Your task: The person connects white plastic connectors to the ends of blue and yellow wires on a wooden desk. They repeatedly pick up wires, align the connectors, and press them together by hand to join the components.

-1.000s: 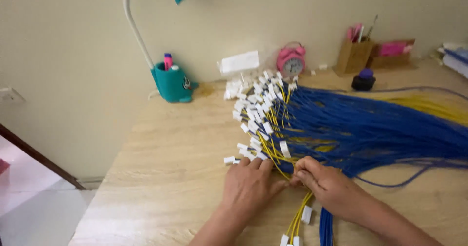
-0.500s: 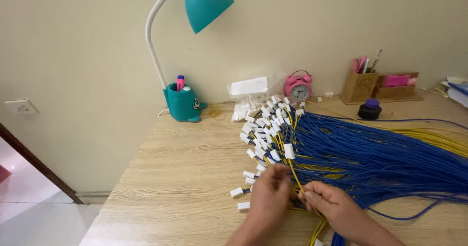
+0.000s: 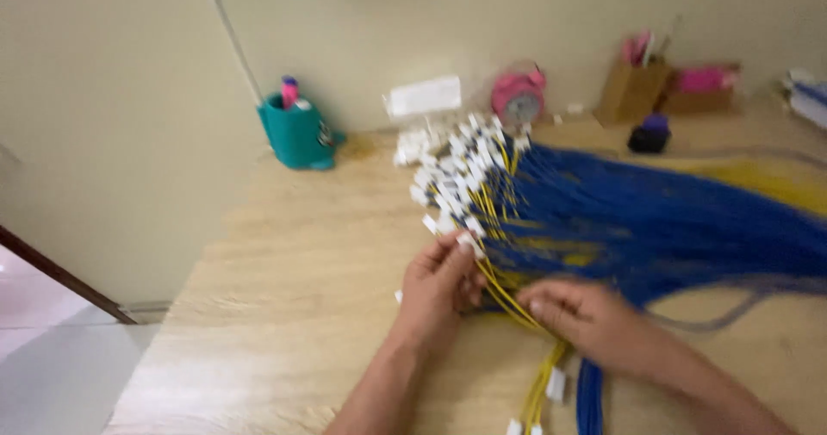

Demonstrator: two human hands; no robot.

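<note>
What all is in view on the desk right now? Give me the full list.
wire bundle: one large mass, count untellable, blue with yellow, fanned across the desk's right half
connectors: many, white, at the wire ends, mid-desk
loose connectors: a few, white, on yellow wires at the near edge
lamp base: one, teal, holding pens, back left by the wall
alarm clock: one, pink, back centre
white box: one, against the wall
pen holder: one, brown, back right
small dark pot: one, purple lid, back right
desk: one, light wood
left hand: pinching a white connector
right hand: gripping yellow wires
</note>
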